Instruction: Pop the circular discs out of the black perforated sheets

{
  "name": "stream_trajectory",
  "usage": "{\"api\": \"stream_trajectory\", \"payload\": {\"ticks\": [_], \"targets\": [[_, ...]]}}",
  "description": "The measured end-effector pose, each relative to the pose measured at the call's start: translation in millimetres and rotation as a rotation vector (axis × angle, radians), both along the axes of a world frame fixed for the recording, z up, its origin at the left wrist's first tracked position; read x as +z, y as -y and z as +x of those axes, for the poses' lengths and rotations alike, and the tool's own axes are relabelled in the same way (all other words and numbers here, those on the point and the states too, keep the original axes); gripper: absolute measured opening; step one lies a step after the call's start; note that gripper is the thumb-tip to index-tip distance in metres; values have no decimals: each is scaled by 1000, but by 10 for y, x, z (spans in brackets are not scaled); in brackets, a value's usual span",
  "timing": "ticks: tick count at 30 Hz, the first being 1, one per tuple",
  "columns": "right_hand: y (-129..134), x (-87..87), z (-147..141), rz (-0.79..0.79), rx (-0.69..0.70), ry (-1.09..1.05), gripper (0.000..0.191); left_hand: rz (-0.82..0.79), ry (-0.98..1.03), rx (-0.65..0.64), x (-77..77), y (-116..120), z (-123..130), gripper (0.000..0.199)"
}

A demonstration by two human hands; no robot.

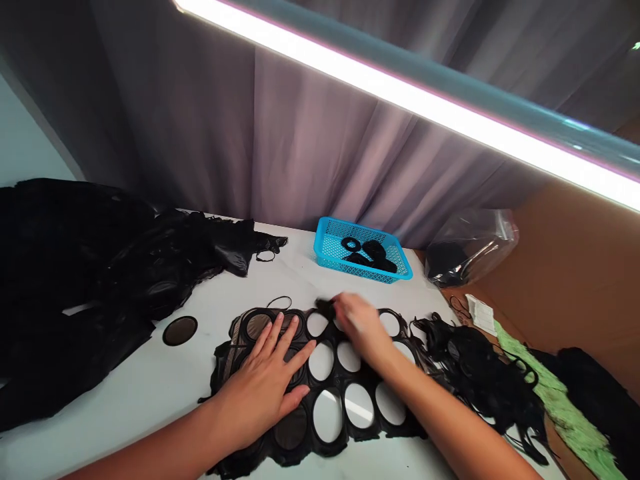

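A black sheet (353,380) with rows of round openings lies on the white table; white shows through several openings, while those at its left look dark. My left hand (265,380) rests flat on the sheet's left part, fingers spread. At the sheet's upper edge my right hand (357,323) is closed, blurred by motion, with a small black piece (326,307) at its fingertips. A loose dark disc (180,331) with a black rim lies left of the sheet.
Behind the sheet stands a blue basket (363,269) holding black rings and pieces. Crumpled black material (125,267) covers the left side. Black scraps (485,367), a green cloth (555,400) and a clear plastic bag (475,243) are at the right. A bright tube light (410,87) crosses above.
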State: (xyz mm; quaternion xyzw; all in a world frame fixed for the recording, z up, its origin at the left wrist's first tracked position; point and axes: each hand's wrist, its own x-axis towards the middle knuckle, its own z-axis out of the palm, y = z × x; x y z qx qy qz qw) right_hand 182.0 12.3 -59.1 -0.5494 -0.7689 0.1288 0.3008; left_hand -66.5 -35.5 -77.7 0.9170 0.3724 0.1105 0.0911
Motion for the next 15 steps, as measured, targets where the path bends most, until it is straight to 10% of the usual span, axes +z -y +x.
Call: {"api": "stream_trajectory", "payload": {"ticks": [4, 15], "targets": [[-269, 177, 207, 14, -124, -142, 19, -12, -5, -15, 31, 1, -37, 62], [-61, 94, -612, -312, 381, -254, 11, 126, -26, 47, -33, 115, -401, 67]]}}
